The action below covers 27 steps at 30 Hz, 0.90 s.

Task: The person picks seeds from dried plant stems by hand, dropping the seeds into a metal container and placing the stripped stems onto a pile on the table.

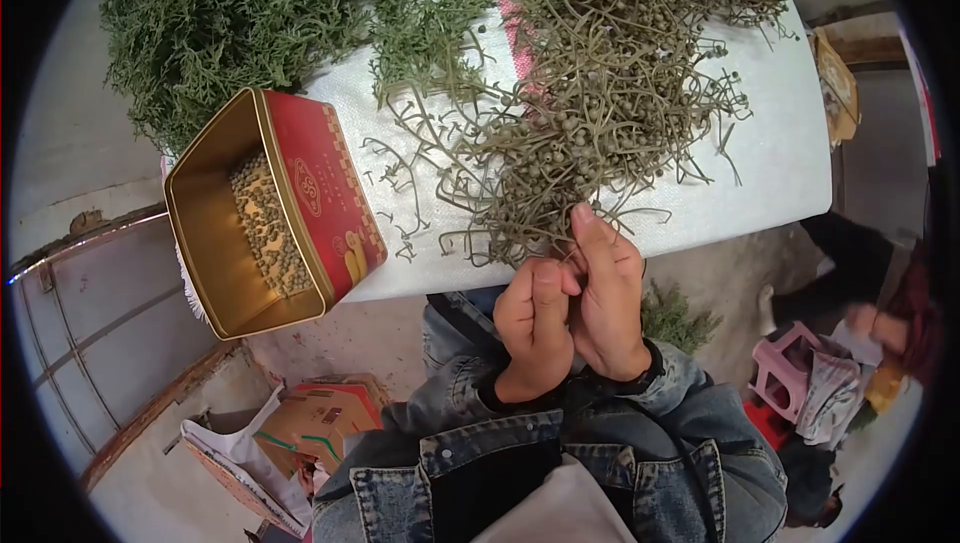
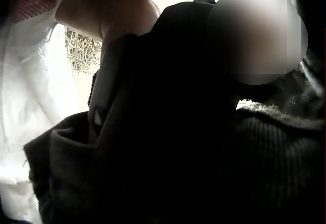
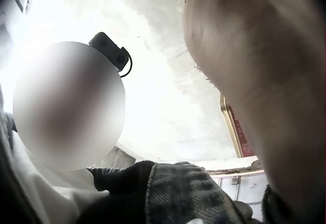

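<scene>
Dried stems with small round pods (image 1: 590, 133) lie heaped on a white woven cloth (image 1: 770, 163). At the heap's near edge the left hand (image 1: 537, 328), also in the left wrist view (image 2: 109, 10), has curled fingers and pinches a thin stem. Beside it, touching, the right hand (image 1: 610, 308) pinches at the same stem tips with thumb and fingers; its palm side (image 3: 249, 61) fills the right wrist view's upper right. The fingertips are partly hidden. A red and gold tin (image 1: 320, 183) lies open at the left, with loose round pods (image 1: 270, 233) inside.
Green leafy sprigs (image 1: 230, 33) cover the back left of the cloth. Cardboard boxes (image 1: 320, 418) stand on the floor at lower left. A pink stool (image 1: 780, 368) and another person's hand (image 1: 880, 328) are at lower right, with more greenery (image 1: 675, 318) below the cloth's edge.
</scene>
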Available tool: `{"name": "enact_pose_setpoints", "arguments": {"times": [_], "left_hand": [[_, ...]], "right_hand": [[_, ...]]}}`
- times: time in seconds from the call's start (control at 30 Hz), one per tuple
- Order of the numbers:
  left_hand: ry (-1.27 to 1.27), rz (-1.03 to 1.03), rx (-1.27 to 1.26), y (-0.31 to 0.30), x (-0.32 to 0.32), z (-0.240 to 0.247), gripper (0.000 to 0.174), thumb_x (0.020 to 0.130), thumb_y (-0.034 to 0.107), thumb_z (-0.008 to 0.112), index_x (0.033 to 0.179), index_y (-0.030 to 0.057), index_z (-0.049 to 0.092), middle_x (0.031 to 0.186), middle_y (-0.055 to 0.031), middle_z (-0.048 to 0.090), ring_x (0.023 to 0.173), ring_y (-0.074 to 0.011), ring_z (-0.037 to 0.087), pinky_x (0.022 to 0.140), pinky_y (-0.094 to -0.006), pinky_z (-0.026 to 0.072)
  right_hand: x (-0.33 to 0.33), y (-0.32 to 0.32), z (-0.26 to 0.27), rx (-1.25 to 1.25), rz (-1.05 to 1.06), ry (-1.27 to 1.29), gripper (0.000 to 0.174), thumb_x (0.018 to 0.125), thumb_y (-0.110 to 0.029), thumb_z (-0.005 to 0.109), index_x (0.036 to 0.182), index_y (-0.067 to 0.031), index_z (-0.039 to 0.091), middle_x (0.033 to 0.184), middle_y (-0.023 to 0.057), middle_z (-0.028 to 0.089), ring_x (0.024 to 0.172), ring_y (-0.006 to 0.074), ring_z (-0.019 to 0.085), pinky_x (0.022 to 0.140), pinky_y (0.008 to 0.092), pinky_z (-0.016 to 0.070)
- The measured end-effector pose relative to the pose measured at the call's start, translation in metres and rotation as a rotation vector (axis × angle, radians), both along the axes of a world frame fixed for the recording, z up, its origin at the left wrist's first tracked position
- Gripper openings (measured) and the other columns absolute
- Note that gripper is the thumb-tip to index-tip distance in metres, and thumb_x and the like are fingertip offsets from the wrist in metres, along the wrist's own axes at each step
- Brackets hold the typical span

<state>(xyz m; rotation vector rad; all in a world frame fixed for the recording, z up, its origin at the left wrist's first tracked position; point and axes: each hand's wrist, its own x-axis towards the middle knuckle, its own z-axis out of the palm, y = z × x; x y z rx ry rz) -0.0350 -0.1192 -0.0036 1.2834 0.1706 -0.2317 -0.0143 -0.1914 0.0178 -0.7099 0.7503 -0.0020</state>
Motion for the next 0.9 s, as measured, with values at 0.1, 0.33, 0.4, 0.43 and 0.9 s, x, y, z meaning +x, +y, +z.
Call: {"name": "enact_pose_setpoints", "arguments": {"times": [0.1, 0.33, 0.4, 0.43, 0.9], "left_hand": [[0.05, 0.072, -0.032, -0.004, -0.002, -0.001, 0.033, 0.105, 0.022, 0.041, 0.08, 0.0037, 0.051, 0.061, 0.0077, 0.038, 0.052, -0.0003, 0.024, 0.049, -0.0204, 0.0195], [0.135, 0.116, -0.132, -0.011, 0.003, 0.003, 0.033, 0.105, 0.023, 0.04, 0.08, 0.0042, 0.05, 0.059, 0.0079, 0.035, 0.051, -0.0007, 0.025, 0.047, -0.0207, 0.0204], [0.15, 0.117, -0.138, -0.012, 0.008, 0.005, 0.033, 0.106, 0.023, 0.039, 0.08, 0.0044, 0.049, 0.058, 0.0077, 0.034, 0.05, -0.0011, 0.025, 0.046, -0.021, 0.0206], [0.193, 0.159, -0.2, -0.012, 0.008, 0.006, 0.034, 0.106, 0.024, 0.038, 0.08, 0.0046, 0.048, 0.057, 0.0072, 0.032, 0.049, -0.0019, 0.025, 0.045, -0.0214, 0.0206], [0.315, 0.037, -0.53, 0.034, 0.025, 0.024, 0.021, 0.089, 0.015, 0.037, 0.076, 0.0014, 0.046, 0.057, 0.0003, 0.033, 0.049, -0.0096, 0.026, 0.044, -0.026, 0.0231]], "right_hand": [[0.0, 0.002, -0.002, 0.001, -0.042, -0.002, 0.034, 0.101, -0.024, 0.053, 0.069, -0.0125, 0.049, 0.059, -0.0075, 0.042, 0.052, 0.0013, 0.034, 0.047, 0.0194, 0.028], [0.005, 0.001, -0.001, 0.026, -0.07, 0.048, 0.037, 0.101, -0.025, 0.053, 0.067, -0.0136, 0.043, 0.058, -0.0079, 0.034, 0.051, 0.0025, 0.03, 0.046, 0.021, 0.026], [0.006, -0.002, -0.002, 0.029, -0.076, 0.061, 0.037, 0.101, -0.025, 0.053, 0.067, -0.0137, 0.042, 0.058, -0.0079, 0.032, 0.051, 0.0028, 0.029, 0.046, 0.0214, 0.0253], [0.004, -0.006, -0.003, 0.099, -0.094, 0.027, 0.037, 0.101, -0.025, 0.053, 0.067, -0.0136, 0.042, 0.058, -0.0076, 0.032, 0.05, 0.003, 0.028, 0.046, 0.0218, 0.0245], [-0.003, -0.032, -0.002, -0.369, 0.35, -0.102, 0.034, 0.097, -0.019, 0.058, 0.068, -0.0077, 0.045, 0.059, -0.0082, 0.038, 0.053, 0.0014, 0.027, 0.048, 0.0231, 0.0211]]}}
